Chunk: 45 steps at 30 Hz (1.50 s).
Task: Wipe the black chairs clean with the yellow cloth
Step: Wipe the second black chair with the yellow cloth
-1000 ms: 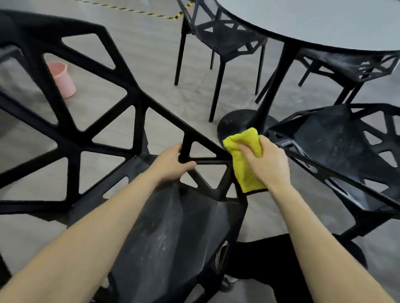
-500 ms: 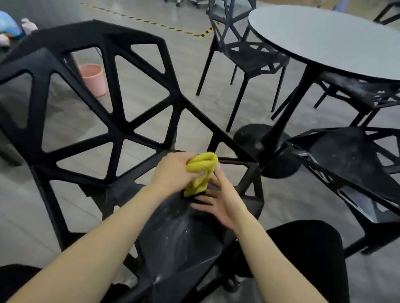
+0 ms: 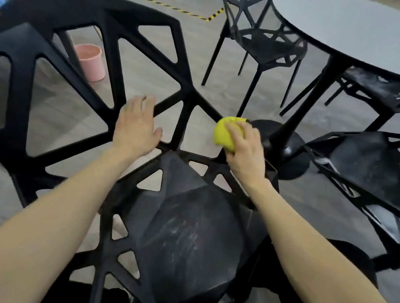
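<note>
Grey floor [image 3: 226, 98] runs under everything, with a strip of yellow-and-black tape [image 3: 180, 9] across the far part. Round grey desk [image 3: 358, 32] stands on a black pedestal at upper right, three more black chairs around it: one behind [image 3: 263, 44], one under its right edge [image 3: 385, 93], one nearer at right [image 3: 368, 163], the last two showing pale dust on their seats. Nearest chair [image 3: 179, 232] fills the lower view; its lattice back [image 3: 101, 57] rises at left and the seat carries whitish smears near the middle. Pink bucket [image 3: 91, 61] sits on the floor beyond the lattice. Left hand [image 3: 136, 128] lies flat, fingers straight, against a strut of the back where it meets the seat, gripping nothing; blur softens the fingertips. Right hand [image 3: 246, 150] curls round the bunched yellow cloth [image 3: 226, 134] and presses it on the strut at the seat's rear right corner. Step in hand looks like wiping the frame struts. To do it well: use the flat hand as a brace so the light chair does not slide, wrap the cloth round each strut rather than dabbing one face, follow each bar into the joints where dust likely collects, then cover the smeared seat in overlapping passes. Refold the cloth to a clean face before the dusty chairs at right.
</note>
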Available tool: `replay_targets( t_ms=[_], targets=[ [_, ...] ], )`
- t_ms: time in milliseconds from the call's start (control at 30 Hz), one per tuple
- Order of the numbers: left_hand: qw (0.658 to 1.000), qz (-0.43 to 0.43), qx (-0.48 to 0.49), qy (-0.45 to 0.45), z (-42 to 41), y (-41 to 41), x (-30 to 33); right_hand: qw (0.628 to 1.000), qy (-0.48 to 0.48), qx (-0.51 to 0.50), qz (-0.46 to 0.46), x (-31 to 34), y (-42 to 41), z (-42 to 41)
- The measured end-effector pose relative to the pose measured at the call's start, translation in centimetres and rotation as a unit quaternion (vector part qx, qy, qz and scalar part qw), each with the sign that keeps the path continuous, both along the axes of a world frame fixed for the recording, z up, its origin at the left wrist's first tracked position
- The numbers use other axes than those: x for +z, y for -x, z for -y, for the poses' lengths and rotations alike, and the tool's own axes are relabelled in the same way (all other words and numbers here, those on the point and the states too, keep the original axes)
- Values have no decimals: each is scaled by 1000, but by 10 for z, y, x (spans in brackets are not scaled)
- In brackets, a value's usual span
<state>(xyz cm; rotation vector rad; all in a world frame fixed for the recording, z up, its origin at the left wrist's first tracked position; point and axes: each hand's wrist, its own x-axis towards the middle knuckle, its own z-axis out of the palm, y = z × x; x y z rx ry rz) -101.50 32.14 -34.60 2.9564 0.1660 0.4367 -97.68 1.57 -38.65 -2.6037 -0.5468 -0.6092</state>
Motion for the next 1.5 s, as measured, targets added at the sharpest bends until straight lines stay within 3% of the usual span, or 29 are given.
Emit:
replay_targets(
  t_ms=[100,200,267,367,433,500,567,667,733,867,900,1000,1100,1233,1333,1500],
  targets=[
    [996,-63,-15,-58,-13,-14,-10,980,125,132,-85,-61,33,-2],
    [993,-81,-28,-82,-13,-10,-18,976,82,132,-151,-65,49,-11],
    [984,-78,-44,-152,-15,-3,-16,986,6,124,-114,-35,34,-30],
    [967,0,-57,-247,-27,16,-9,988,-54,145,24,23,-5,-71],
    [971,35,-37,-232,-35,36,-4,989,-44,136,51,38,-32,-100],
    [980,29,31,-196,-45,58,-1,994,-18,108,20,18,-38,-118],
    [979,-17,105,-176,-59,74,-1,989,15,130,-67,-26,-23,-119],
    [967,-95,142,-188,-71,83,-5,946,113,222,-206,-62,12,-111],
    [964,-127,135,-190,-72,76,-4,954,94,217,-187,-44,8,-118],
    [966,-134,134,-174,-69,70,2,995,-15,100,18,22,-31,-129],
    [966,-137,136,-172,-68,70,3,996,-33,73,30,29,-42,-127],
    [964,-142,138,-178,-69,69,3,993,0,103,-48,-2,-36,-122],
    [958,-150,135,-202,-67,69,2,954,123,204,-180,-60,12,-118],
    [958,-148,144,-199,-68,70,1,949,150,184,-205,-80,41,-143],
    [960,-143,140,-197,-65,70,1,907,225,267,-235,-67,39,-130],
    [960,-136,143,-199,-67,68,-3,945,240,135,-176,-68,26,-126]
  ],
)
